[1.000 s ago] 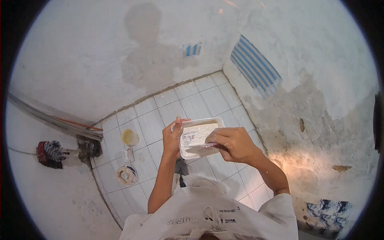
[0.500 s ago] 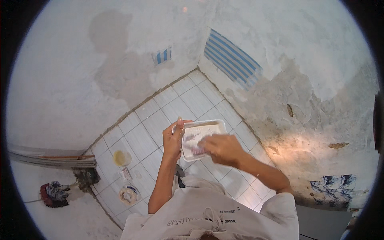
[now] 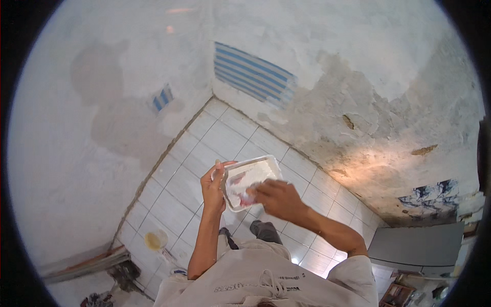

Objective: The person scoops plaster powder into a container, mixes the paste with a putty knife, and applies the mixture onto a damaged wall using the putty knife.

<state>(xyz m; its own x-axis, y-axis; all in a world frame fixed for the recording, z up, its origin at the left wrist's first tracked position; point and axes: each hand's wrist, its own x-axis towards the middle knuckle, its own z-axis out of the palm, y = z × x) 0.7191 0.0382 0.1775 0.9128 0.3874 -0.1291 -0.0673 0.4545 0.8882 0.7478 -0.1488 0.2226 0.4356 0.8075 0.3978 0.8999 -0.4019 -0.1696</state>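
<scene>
In front of my body, my left hand (image 3: 213, 188) grips the left rim of a shallow white rectangular tray (image 3: 274, 162), thumb on top. Off-white paste or paint (image 3: 255, 173) covers the tray's bottom, with pinkish-red patches showing in it. My right hand (image 3: 276, 197) is over the tray's lower right part with its fingers closed and somewhat blurred. Whatever those fingers hold is too smeared and covered to name; something pale shows at the fingertips.
Grey-white floor tiles (image 3: 204, 138) meet two patchy plastered walls at a corner. Blue-striped pieces (image 3: 253, 71) are on the walls. A container with yellowish contents (image 3: 155, 239) stands on the floor at lower left. A grey panel (image 3: 414, 248) is at lower right, above a cluttered shelf (image 3: 396, 297).
My view has turned to the right, bringing the grey panel and shelf further in. My right hand has shifted within the tray, while my left hand keeps its hold on the rim.
</scene>
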